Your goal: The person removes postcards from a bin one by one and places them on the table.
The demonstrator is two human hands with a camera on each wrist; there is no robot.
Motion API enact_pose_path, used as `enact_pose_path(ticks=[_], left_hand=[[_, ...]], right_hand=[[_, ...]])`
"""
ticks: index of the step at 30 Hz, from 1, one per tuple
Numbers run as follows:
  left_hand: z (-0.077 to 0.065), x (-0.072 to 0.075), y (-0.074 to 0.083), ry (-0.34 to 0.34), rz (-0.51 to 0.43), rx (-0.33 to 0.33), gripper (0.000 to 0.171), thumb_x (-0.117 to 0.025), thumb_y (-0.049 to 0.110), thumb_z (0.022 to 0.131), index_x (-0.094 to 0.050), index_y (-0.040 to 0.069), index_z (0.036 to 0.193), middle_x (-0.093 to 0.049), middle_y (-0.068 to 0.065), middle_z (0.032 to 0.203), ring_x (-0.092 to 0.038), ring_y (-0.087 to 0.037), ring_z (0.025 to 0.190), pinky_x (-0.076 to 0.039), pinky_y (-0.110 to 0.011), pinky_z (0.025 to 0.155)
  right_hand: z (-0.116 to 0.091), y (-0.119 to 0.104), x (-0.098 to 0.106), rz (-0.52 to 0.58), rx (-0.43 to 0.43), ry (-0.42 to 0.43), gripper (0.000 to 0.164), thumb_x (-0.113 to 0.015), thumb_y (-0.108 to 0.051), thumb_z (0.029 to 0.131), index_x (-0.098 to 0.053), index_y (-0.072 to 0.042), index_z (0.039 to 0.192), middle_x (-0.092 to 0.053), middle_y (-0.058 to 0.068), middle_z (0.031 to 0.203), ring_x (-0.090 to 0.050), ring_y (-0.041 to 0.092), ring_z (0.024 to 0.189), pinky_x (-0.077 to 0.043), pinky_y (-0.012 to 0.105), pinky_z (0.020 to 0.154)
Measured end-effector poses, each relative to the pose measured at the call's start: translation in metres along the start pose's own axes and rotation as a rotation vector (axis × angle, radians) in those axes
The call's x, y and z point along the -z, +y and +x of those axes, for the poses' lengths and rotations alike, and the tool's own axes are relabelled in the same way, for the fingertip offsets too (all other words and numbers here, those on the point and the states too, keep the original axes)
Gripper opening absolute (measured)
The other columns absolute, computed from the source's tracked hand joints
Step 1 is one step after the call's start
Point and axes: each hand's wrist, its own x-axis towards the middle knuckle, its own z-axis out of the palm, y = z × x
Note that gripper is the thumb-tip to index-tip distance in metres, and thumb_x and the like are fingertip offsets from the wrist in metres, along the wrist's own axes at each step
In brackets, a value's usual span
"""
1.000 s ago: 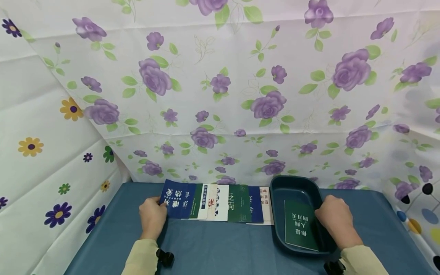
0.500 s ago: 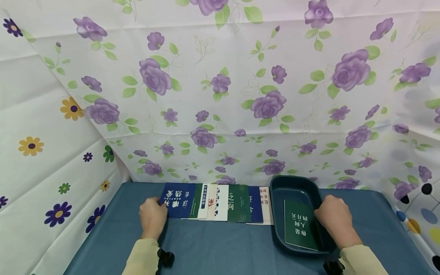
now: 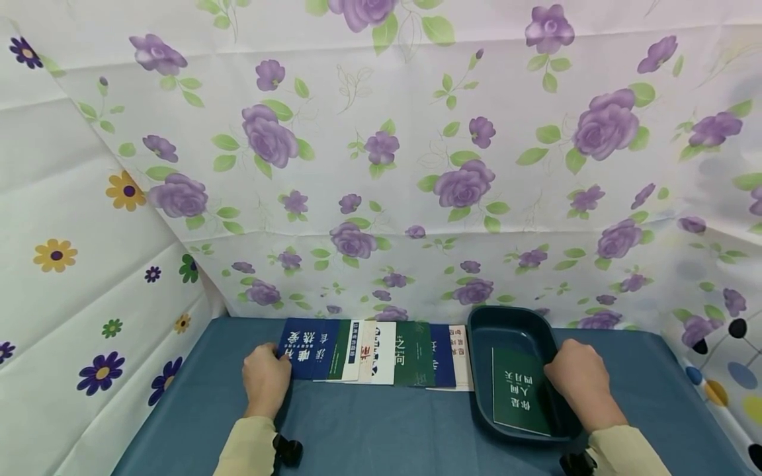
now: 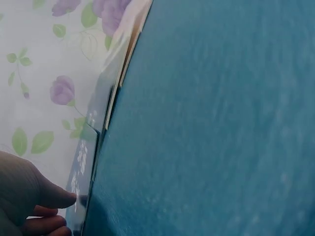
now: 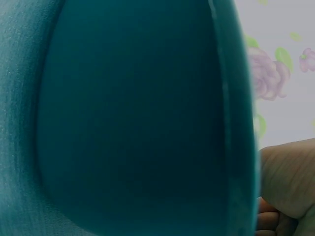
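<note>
At the left end of a row of overlapping books, my left hand pinches the edge of a dark blue book with white lettering. Its thumb lies on the cover of that book in the left wrist view, the other fingers curled at the side. On the right, my right hand grips the right rim of a dark teal plastic basin. A green book lies flat inside it, lettering upside down. In the right wrist view, curled fingers sit against the outer wall of the basin.
Several more books, including a green one and a cream one, continue the row up to the basin's left side. Blue cloth covers the table. Floral sheets hang behind and at both sides.
The dark blue book's left end was slightly raised and skewed; it now lies flatter, in line with the row. Both hands have stayed almost in place.
</note>
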Motion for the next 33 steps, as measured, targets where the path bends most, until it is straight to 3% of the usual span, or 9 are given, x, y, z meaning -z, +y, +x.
enact_pose_path(ticks=[7,19,27,33], left_hand=[[-0.004,0.007,0.017,0.076,-0.046,-0.045,0.021,-0.065,0.014,0.082,-0.067,0.001,0.098,-0.064,-0.017,0.09,-0.06,-0.032,0.079,-0.046,-0.048,0.064],[-0.014,0.017,0.075,0.168,-0.147,-0.169,0.026,-0.068,0.021,0.082,-0.067,0.005,0.102,-0.065,-0.01,0.092,-0.061,-0.026,0.081,-0.047,-0.044,0.066],[-0.03,0.015,0.126,0.153,-0.23,-0.243,0.028,-0.07,0.021,0.081,-0.067,0.008,0.105,-0.064,-0.006,0.097,-0.06,-0.018,0.088,-0.049,-0.037,0.069],[-0.045,0.011,0.161,0.127,-0.271,-0.323,0.028,-0.07,0.024,0.082,-0.067,0.008,0.105,-0.064,-0.005,0.098,-0.06,-0.018,0.09,-0.049,-0.035,0.07]], right_hand=[[0.001,0.0,0.001,-0.005,-0.015,-0.048,0.017,-0.056,-0.015,0.083,-0.051,-0.005,0.07,-0.048,0.01,0.062,-0.048,0.024,0.055,-0.036,0.035,0.047],[0.001,0.001,0.001,-0.004,-0.002,-0.036,0.017,-0.057,-0.015,0.083,-0.051,-0.005,0.07,-0.048,0.01,0.062,-0.048,0.024,0.055,-0.036,0.036,0.047],[0.003,0.001,0.002,-0.001,-0.008,-0.036,0.016,-0.057,-0.015,0.083,-0.052,-0.004,0.072,-0.05,0.01,0.064,-0.048,0.024,0.056,-0.036,0.036,0.048],[0.004,0.001,0.002,0.0,-0.007,-0.037,0.017,-0.056,-0.014,0.083,-0.05,-0.005,0.069,-0.049,0.01,0.062,-0.048,0.024,0.055,-0.036,0.036,0.047]])
